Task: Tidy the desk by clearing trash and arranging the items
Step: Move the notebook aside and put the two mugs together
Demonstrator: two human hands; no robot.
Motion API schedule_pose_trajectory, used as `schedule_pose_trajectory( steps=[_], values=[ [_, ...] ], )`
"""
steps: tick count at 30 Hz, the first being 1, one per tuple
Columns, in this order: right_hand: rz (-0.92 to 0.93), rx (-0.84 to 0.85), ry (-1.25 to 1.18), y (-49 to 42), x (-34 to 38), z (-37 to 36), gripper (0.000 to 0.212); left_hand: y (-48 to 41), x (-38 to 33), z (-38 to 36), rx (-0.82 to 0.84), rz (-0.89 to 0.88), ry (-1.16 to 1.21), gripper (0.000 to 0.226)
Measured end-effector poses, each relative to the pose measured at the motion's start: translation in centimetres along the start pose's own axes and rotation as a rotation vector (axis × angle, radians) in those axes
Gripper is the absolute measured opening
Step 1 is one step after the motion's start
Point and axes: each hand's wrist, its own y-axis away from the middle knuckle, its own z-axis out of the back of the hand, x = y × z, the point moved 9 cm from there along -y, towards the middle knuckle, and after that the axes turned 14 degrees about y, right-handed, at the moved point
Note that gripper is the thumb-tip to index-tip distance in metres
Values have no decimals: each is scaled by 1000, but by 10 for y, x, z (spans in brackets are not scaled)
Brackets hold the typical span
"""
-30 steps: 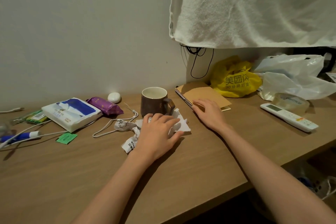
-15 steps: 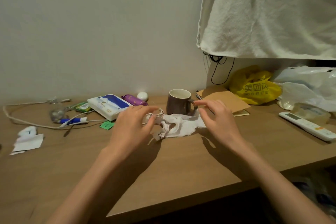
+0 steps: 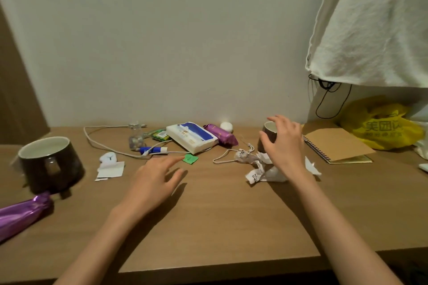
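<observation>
Left hand (image 3: 154,177): low over the middle of the worktop (image 3: 220,227), fingers straight and fanned out, holding nothing. Fingertips just short of a small green paper scrap (image 3: 190,159).

Right hand (image 3: 283,143): raised in front of a brown mug (image 3: 268,129), fingers loosely bent and apart, nothing pinched. Covers most of the mug, leaving only part of the pale rim and a strip of the left wall; handle hidden. Cannot tell whether thumb or fingertips touch it.

Under the right wrist: crumpled paper (image 3: 257,172), white, with print too small to read, partly covered by the forearm. Just left of it, a looped white cord (image 3: 215,161) ending in a small lump, hard to identify.

Further back, near the wall: tissue pack (image 3: 192,137), white and blue, in front of a green packet (image 3: 159,134) that is mostly hidden. Purple packet (image 3: 221,134) against the pack's right end. Behind that, a small white round thing (image 3: 226,126), washed out by glare. Left of these, a little glass bottle (image 3: 134,136), contents blurred, and a blue and white tube (image 3: 154,150).

Far left: big dark mug (image 3: 49,164), blurred. Shiny purple wrapper (image 3: 20,215), cut off by the frame edge. Between that mug and the left hand, a white paper slip (image 3: 110,170).

Right: brown spiral notebook (image 3: 335,146), near the brown mug. Yellow bag (image 3: 382,125) behind it, its top tucked under a hanging white cloth (image 3: 370,30). At the very edge, something white (image 3: 423,166), cut off, not identifiable.
</observation>
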Motion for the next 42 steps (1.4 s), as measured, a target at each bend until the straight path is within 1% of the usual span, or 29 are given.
schedule_pose_trajectory(
  steps=[3,6,9,12,15,19,22,26,29,33,38,42],
  values=[
    [-80,98,100,-12,-21,-23,61,2,12,-13,67,15,-34,46],
    [-101,206,174,-25,-37,-43,79,4,17,-25,119,11,-75,47],
    [-100,272,229,-37,-47,-56,86,5,16,-29,120,-8,-102,46],
    [-93,303,252,-42,-50,-64,87,5,17,-30,122,2,-110,43],
    [-107,311,257,-44,-52,-65,90,7,17,-30,121,5,-105,42],
    [-133,305,203,-48,-50,-61,90,7,16,-29,113,0,-91,41],
    [-107,258,226,-46,-42,-55,88,7,15,-27,94,-4,-74,40],
    [-66,146,242,-42,-28,-36,85,10,11,-20,56,-16,-28,41],
    [-5,48,217,-45,-8,-10,86,14,3,-4,-20,-48,51,43],
    [93,-9,144,-40,32,20,86,26,-7,45,-250,-93,110,41],
    [188,15,-25,-21,97,41,85,51,2,125,-488,-112,93,43],
    [275,32,-133,-5,156,48,82,71,30,182,-629,-40,2,48]
  ],
)
